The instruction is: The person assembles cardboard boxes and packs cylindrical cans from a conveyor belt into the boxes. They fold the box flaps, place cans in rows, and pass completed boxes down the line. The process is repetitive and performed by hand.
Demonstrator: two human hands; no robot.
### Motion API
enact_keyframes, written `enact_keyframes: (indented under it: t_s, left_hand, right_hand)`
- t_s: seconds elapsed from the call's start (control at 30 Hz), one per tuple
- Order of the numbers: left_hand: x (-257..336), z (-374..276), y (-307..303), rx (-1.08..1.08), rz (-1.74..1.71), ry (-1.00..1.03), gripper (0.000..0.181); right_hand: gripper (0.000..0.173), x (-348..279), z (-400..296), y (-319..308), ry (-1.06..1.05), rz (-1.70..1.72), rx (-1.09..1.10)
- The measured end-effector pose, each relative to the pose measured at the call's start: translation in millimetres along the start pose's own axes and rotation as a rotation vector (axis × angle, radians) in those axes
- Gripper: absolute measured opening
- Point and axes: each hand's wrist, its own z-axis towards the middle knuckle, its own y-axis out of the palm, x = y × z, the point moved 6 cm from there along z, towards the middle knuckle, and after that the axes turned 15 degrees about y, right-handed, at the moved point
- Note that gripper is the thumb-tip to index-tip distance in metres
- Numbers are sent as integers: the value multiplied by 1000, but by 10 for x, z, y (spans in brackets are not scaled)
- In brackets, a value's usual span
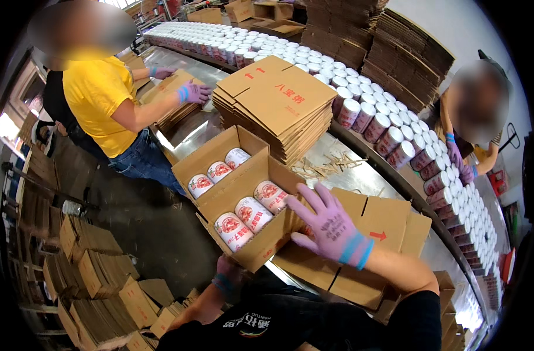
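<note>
Before me an open cardboard carton (pixel 289 219) holds three printed cans (pixel 253 213) lying on their sides. Directly behind it, a second open carton section (pixel 245 136) has three more cans (pixel 219 171); I cannot tell whether the two are joined. My right hand (pixel 328 223), in a lilac glove with a blue cuff, is spread at the near carton's right wall, fingertips at its edge. Below the carton's near left corner is my left hand (pixel 228 272), also gloved, its fingers mostly hidden by the cardboard.
Flattened cartons (pixel 280 96) are stacked behind; others (pixel 381 219) lie at right. Rows of upright cans (pixel 381 127) curve along the metal table (pixel 214 127). A co-worker in yellow (pixel 95 96) handles flat cardboard at left; another person's gloved hands (pixel 460 162) touch cans at right. Cardboard bundles (pixel 104 272) stand low left.
</note>
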Motion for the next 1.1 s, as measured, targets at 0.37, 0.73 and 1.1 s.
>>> enact_keyframes:
  t_s: [0.37, 0.73, 1.1]
  left_hand:
    - [2280, 854, -556, -409, 264, -221, 44]
    - [2277, 1427, 18, -782, 1511, 588, 37]
    - [2838, 1744, -148, -385, 1672, 1150, 36]
  right_hand:
    - [84, 331, -891, 1411, 1107, 1518, -847]
    - [51, -21, -182, 1900, 854, 1326, -842]
    - [72, -354, 579, 1837, 272, 783, -337]
